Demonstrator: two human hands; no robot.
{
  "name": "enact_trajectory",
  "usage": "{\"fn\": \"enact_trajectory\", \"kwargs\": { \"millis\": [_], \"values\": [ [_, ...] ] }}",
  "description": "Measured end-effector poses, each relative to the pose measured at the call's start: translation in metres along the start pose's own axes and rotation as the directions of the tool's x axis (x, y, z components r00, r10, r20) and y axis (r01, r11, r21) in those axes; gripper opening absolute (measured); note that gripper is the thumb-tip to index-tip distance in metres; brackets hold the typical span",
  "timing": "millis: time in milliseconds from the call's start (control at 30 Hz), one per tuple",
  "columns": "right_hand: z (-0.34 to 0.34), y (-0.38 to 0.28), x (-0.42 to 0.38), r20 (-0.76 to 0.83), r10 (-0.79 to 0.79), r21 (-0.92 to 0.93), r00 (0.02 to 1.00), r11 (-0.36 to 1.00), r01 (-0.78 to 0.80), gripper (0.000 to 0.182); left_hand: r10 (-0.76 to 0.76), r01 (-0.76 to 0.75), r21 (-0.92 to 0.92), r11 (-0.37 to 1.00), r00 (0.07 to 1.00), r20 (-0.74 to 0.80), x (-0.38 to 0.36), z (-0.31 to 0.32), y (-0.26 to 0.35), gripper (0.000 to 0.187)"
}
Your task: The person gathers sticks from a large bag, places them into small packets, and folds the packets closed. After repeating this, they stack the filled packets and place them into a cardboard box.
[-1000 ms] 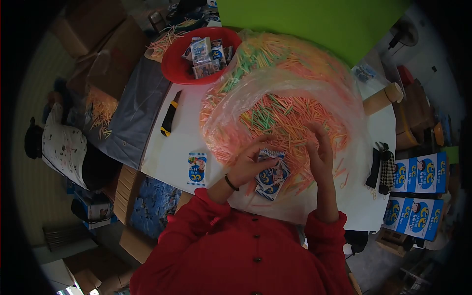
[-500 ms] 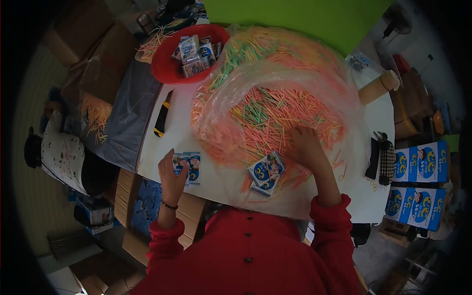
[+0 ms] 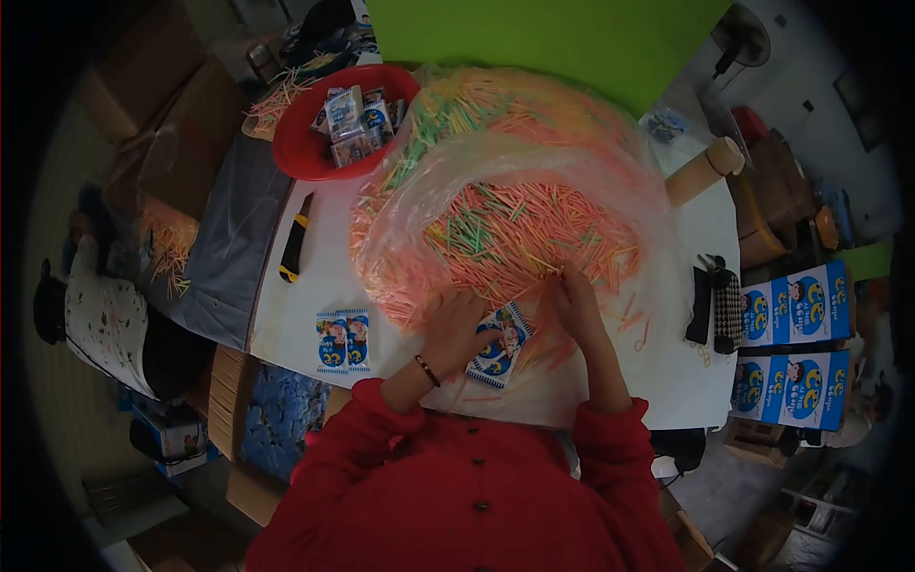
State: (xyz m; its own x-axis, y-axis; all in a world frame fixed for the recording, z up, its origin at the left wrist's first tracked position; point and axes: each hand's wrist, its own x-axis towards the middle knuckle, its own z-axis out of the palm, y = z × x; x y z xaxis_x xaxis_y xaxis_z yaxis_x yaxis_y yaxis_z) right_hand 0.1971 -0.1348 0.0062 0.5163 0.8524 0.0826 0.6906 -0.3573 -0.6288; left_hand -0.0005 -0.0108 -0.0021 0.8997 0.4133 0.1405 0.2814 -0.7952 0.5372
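A big clear plastic bag (image 3: 429, 181) lies open on the white table, full of thin pink, green and yellow sticks (image 3: 543, 229). My left hand (image 3: 456, 329) is at the bag's near edge, its fingertips touching or just above the left side of a blue-and-white packet (image 3: 502, 348); whether it holds anything is unclear. My right hand (image 3: 569, 303) is pinched at the near right of the stick pile, with what look like stick ends at its fingertips. More blue-and-white packets (image 3: 343, 340) lie side by side near the table's left front edge.
A red bowl (image 3: 295, 143) of packets stands at the back left, with a yellow-black cutter (image 3: 295, 243) below it. On the right are a tan roll (image 3: 703, 172), a checkered case (image 3: 727, 310) and blue boxes (image 3: 796, 305). Another person (image 3: 105, 319) is at the far left.
My left hand has moved right, from the side-by-side packets to the packet by the bag. My right hand has shifted slightly and its fingers are now pinched at the sticks. The whole view has shifted a little.
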Motion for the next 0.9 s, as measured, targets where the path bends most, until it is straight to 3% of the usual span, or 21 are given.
{"fn": "enact_trajectory", "kwargs": {
  "millis": [67,100,167,200,233,267,300,367,400,433,467,500,567,633,667,700,733,800,833,867,900],
  "values": [
    [0.012,0.005,-0.008,-0.199,0.070,0.592,0.977,0.804,0.063,0.008,-0.014,0.015,-0.030,0.999,0.999,0.035,0.001,0.004,-0.005,0.036],
    [0.017,0.005,-0.008,-0.204,0.074,0.591,0.976,0.805,0.062,0.008,-0.032,0.036,-0.051,0.998,0.997,0.067,0.002,0.004,-0.007,0.035],
    [0.027,0.004,-0.007,-0.307,0.071,0.772,0.949,0.602,0.204,0.014,-0.045,0.051,-0.079,0.996,0.996,0.081,0.001,0.003,-0.007,0.033],
    [0.032,0.008,-0.010,-0.310,0.074,0.773,0.948,0.601,0.206,0.014,-0.061,0.070,-0.106,0.992,0.994,0.090,0.001,0.002,-0.008,0.030],
    [0.037,0.012,-0.014,-0.217,0.053,0.658,0.975,0.746,0.106,0.014,-0.058,0.068,-0.103,0.992,0.994,0.091,0.000,0.004,-0.010,0.030],
    [0.041,0.017,-0.016,-0.117,0.050,0.506,0.992,0.862,0.016,0.014,0.006,-0.003,-0.132,0.991,1.000,0.023,-0.002,0.009,-0.014,0.026],
    [0.040,0.016,-0.012,-0.115,0.050,0.508,0.992,0.861,0.016,0.014,0.065,-0.072,-0.157,0.985,0.997,-0.047,-0.002,0.008,-0.014,0.023],
    [0.038,0.013,-0.007,-0.221,-0.270,0.166,0.937,0.937,0.309,0.013,0.059,-0.061,-0.155,0.986,0.998,-0.018,-0.002,0.003,-0.017,0.020],
    [0.037,0.013,-0.007,-0.225,-0.267,0.166,0.937,0.937,0.307,0.013,0.059,-0.057,-0.151,0.987,0.998,0.004,0.001,-0.003,-0.015,0.018],
    [0.035,0.014,-0.007,-0.183,-0.020,0.402,0.983,0.911,0.093,0.015,0.063,-0.062,-0.149,0.987,0.998,0.004,0.001,-0.009,-0.010,0.018],
    [0.033,0.015,-0.007,-0.081,0.212,0.604,0.974,0.788,-0.121,0.017,-0.101,0.080,-0.389,0.918,0.994,-0.032,-0.001,-0.015,-0.004,0.018],
    [0.028,0.014,-0.003,-0.083,0.212,0.604,0.974,0.788,-0.119,0.017,-0.266,0.197,-0.608,0.769,0.964,-0.025,-0.001,-0.018,0.000,0.019],
    [0.017,0.015,0.007,-0.067,0.310,0.959,0.948,0.281,-0.024,0.025,-0.283,0.172,-0.687,0.706,0.958,-0.050,-0.001,-0.009,-0.008,0.022],
    [0.000,0.005,0.008,-0.085,0.325,0.927,0.942,0.373,-0.045,0.026,-0.301,0.139,-0.760,0.635,0.950,-0.078,0.002,-0.010,-0.012,0.024],
    [-0.006,0.003,0.009,-0.100,0.339,0.886,0.935,0.457,-0.071,0.028,-0.143,-0.010,-0.474,0.880,0.947,-0.287,0.003,-0.013,-0.015,0.024],
    [-0.007,0.009,0.010,-0.098,0.338,0.887,0.936,0.457,-0.072,0.028,0.075,-0.129,-0.102,0.986,0.906,-0.416,0.003,-0.015,-0.017,0.023],
    [-0.009,0.017,0.010,-0.123,0.323,0.842,0.938,0.534,-0.073,0.026,0.072,-0.125,-0.101,0.987,0.907,-0.416,0.002,-0.017,-0.020,0.023],
    [-0.010,0.017,0.011,-0.144,0.307,0.793,0.941,0.604,-0.075,0.024,-0.087,-0.055,-0.378,0.924,0.933,-0.349,-0.001,-0.019,-0.024,0.024],
    [-0.012,0.010,0.012,-0.134,0.158,0.529,0.978,0.846,-0.064,0.019,-0.089,-0.052,-0.377,0.925,0.934,-0.347,-0.002,-0.018,-0.024,0.024],
    [-0.012,0.004,0.014,-0.070,0.019,0.200,0.997,0.980,-0.004,0.016,-0.254,0.053,-0.698,0.714,0.949,-0.187,-0.004,-0.018,-0.024,0.023],
    [-0.005,0.003,0.016,-0.071,0.020,0.202,0.997,0.979,-0.005,0.016,-0.346,0.167,-0.904,0.393,0.938,0.022,-0.005,-0.018,-0.024,0.024]
  ]
}}
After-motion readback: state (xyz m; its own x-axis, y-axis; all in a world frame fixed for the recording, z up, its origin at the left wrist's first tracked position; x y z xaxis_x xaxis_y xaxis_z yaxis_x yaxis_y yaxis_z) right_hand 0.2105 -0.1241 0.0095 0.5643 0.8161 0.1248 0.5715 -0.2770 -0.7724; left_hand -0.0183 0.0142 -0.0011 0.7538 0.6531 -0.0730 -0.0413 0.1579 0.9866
